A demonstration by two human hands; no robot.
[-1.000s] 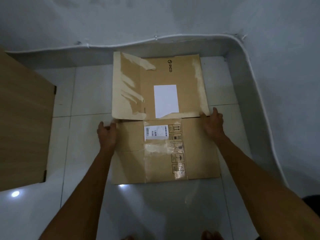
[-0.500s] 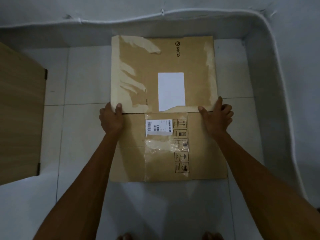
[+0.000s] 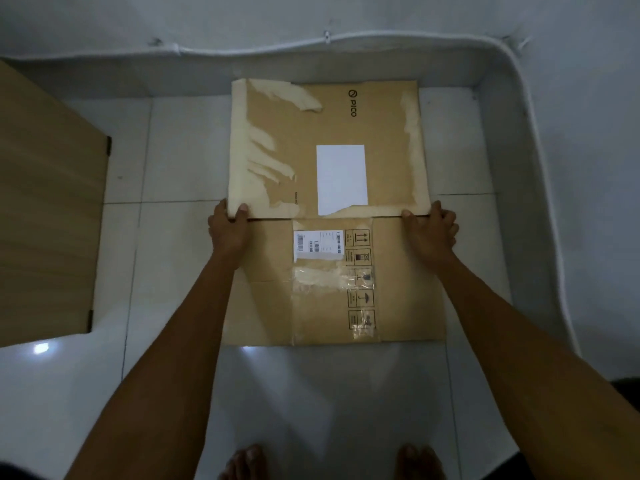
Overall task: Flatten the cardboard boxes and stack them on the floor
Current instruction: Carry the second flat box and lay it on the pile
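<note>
Two flattened cardboard boxes lie on the tiled floor. The far flattened box (image 3: pixel 329 150) carries a white label, torn tape strips and PICO lettering; its near edge overlaps the near flattened box (image 3: pixel 332 285), which bears a barcode sticker and handling symbols. My left hand (image 3: pixel 230 226) grips the far box's near left corner, thumb on top. My right hand (image 3: pixel 429 230) grips its near right corner in the same way.
A wooden panel (image 3: pixel 45 216) stands at the left. The wall with a white cable (image 3: pixel 346 39) runs along the back and curves down the right side. My bare feet (image 3: pixel 242 462) are at the bottom edge, on the bare tiles (image 3: pixel 311 393) in front of the boxes.
Both hands moved from beside the near box onto the far box's near corners and took hold of them. The view shifted slightly; the boxes lie as before.
</note>
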